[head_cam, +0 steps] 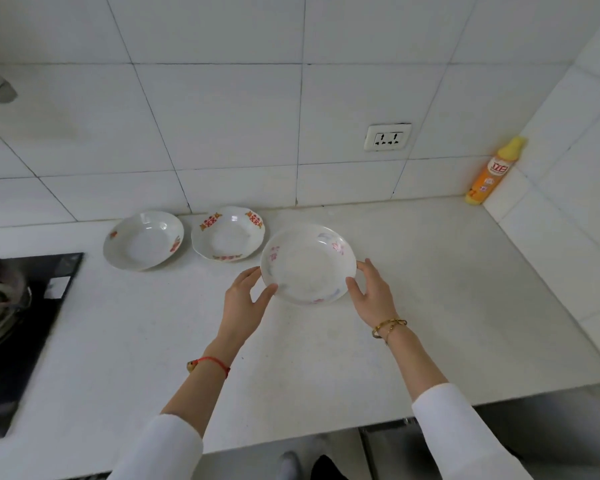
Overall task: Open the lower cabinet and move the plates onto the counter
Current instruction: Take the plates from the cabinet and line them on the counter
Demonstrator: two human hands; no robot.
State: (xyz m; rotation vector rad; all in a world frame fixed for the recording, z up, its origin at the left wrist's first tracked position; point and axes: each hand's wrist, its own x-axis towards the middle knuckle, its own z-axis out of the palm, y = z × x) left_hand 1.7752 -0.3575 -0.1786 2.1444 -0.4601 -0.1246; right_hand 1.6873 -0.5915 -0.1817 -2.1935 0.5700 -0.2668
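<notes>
A white plate with pink and blue flowers [307,263] is held just over the white counter [430,289], slightly tilted. My left hand [245,296] grips its left rim and my right hand [371,294] grips its right rim. Two more white plates rest on the counter near the wall: one with small red marks [142,239] at the left and one with red and gold characters [227,233] beside it, close to the held plate. Below the counter's front edge, part of the lower cabinet [388,448] shows; whether its door stands open I cannot tell.
A black gas hob [25,327] with a metal pan support fills the left side. An orange bottle with a yellow cap [492,171] stands in the back right corner. A wall socket [388,136] sits in the tiled wall. A side wall bounds the counter at right.
</notes>
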